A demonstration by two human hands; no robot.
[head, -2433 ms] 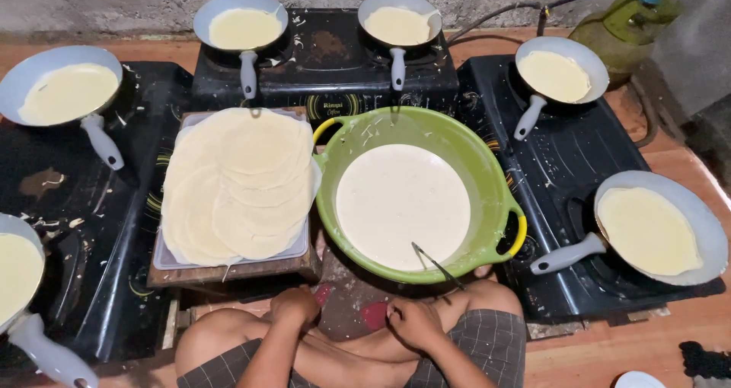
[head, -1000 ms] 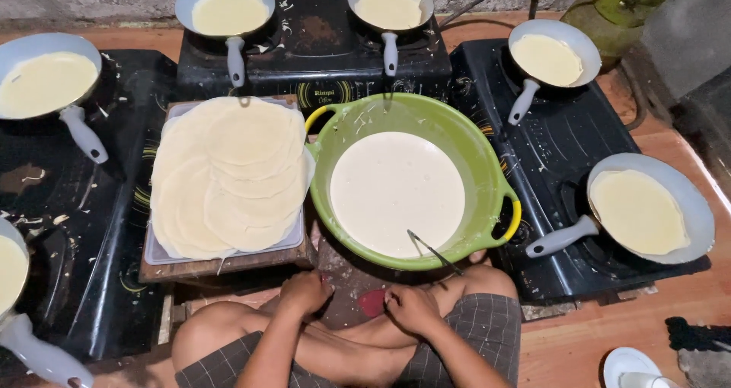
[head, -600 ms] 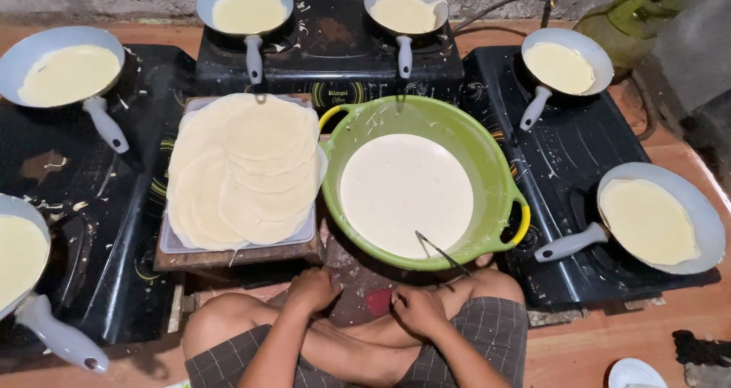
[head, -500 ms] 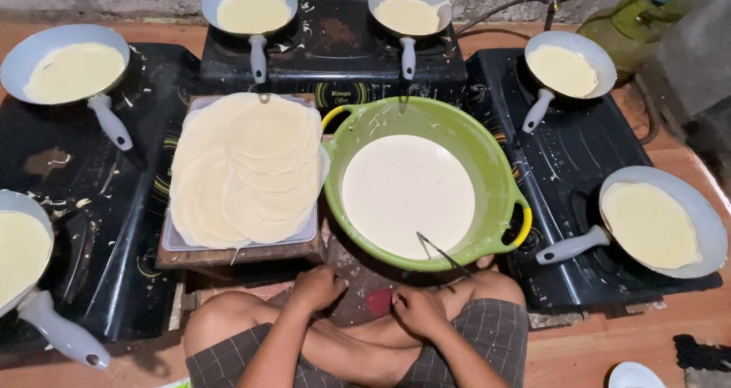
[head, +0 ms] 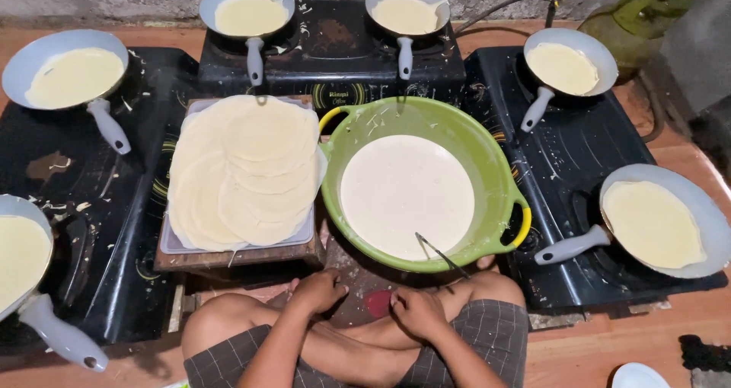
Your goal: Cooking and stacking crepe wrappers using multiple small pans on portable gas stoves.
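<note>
A: What does the figure show at near centre?

B: The person sits cross-legged. The left hand [head: 318,290] and the right hand [head: 417,312] rest low over the lap, either side of a small flat red object [head: 378,303]. Both hands are loosely curled; whether either one grips anything cannot be told. The red object lies between them, just beside the right hand.

A: And beyond the hands?

B: A large round green plastic basin with yellow handles [head: 487,175] holds pale liquid batter, with a thin metal ladle handle [head: 442,255] leaning on its near rim. To its left, a stack of thin pale cooked crepes [head: 247,167] lies on a tray over a wooden block [head: 236,257].

A: How far along does the work appear?

B: Judging by the layout, midway. Six round grey pans, for example the far-left one [head: 68,72] and the right one [head: 662,220], each carry a batter round on black stoves [head: 586,144]. The stack is sizeable, yet the basin stands well filled.
</note>
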